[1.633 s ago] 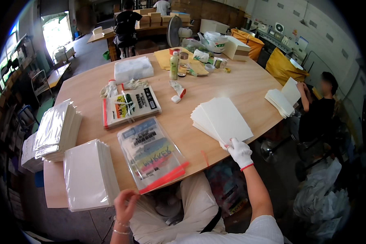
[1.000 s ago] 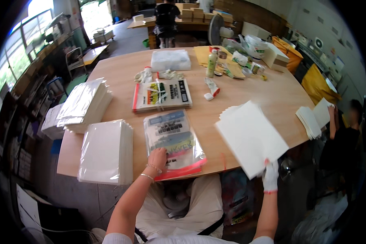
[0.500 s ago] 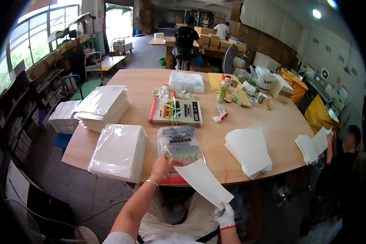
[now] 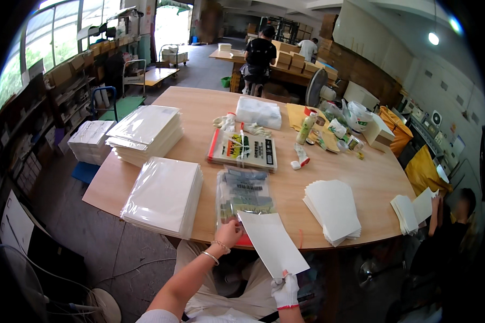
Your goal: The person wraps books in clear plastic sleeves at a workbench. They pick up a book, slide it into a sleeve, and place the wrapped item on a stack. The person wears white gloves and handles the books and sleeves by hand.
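Head view: a person seated at a large rounded wooden table (image 4: pixel 199 116) holds a blank white card sheet (image 4: pixel 272 242) in the right hand (image 4: pixel 285 290), which wears a white glove with a red cuff. The gloved fingers are closed on the sheet's near corner; the sheet slants up and away from the glove, its far edge reaching the near end of a clear plastic bag (image 4: pixel 242 199) lying flat on the table. The bag holds printed sheets with colourful artwork, and a red strip shows at its near edge. The bare left hand (image 4: pixel 229 234), a thin bracelet on the wrist, rests on the bag's near end with fingers bent down onto the plastic, just beside the sheet's upper left corner.

To the right lies a stack of white sheets (image 4: pixel 334 210); to the left, a pile of clear bags (image 4: pixel 164 196), with another pile (image 4: pixel 145 132) beyond it. Past the bag lies a bundle of printed cards (image 4: pixel 242 151). At the table's right end a second person's hand holds white paper (image 4: pixel 423 204).
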`<move>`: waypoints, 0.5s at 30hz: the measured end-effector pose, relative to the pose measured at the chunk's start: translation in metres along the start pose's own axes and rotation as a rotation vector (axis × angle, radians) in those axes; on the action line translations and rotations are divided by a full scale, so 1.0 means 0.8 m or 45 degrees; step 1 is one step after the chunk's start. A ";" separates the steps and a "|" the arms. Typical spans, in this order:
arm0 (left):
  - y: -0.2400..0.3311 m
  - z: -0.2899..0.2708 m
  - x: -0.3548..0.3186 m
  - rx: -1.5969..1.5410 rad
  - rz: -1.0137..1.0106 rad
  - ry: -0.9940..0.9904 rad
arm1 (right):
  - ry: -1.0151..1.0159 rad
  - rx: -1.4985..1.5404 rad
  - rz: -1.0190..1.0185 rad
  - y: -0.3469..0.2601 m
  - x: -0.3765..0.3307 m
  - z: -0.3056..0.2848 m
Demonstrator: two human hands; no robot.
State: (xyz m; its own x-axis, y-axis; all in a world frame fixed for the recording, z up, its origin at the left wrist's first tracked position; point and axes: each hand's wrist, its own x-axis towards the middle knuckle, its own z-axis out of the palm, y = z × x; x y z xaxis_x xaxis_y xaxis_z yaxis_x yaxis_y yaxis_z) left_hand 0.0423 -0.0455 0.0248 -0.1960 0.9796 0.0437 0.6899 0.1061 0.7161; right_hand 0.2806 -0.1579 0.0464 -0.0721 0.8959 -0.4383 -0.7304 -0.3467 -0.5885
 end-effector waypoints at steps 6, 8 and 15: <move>-0.001 0.028 0.009 -0.445 -0.005 0.063 | 0.184 0.137 0.075 0.020 0.014 0.003; 0.014 0.039 -0.006 -0.967 0.027 0.195 | 0.166 0.164 0.104 0.019 0.015 0.006; 0.022 0.098 0.008 -1.073 0.099 0.028 | 0.154 -0.180 0.087 -0.006 -0.008 0.029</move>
State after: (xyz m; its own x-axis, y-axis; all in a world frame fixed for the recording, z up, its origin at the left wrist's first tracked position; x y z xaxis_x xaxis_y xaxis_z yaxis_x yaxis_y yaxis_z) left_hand 0.1073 -0.0241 -0.0169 -0.1889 0.9745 0.1213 -0.0469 -0.1323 0.9901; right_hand 0.2689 -0.1558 0.0675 -0.0299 0.8318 -0.5542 -0.6230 -0.4491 -0.6405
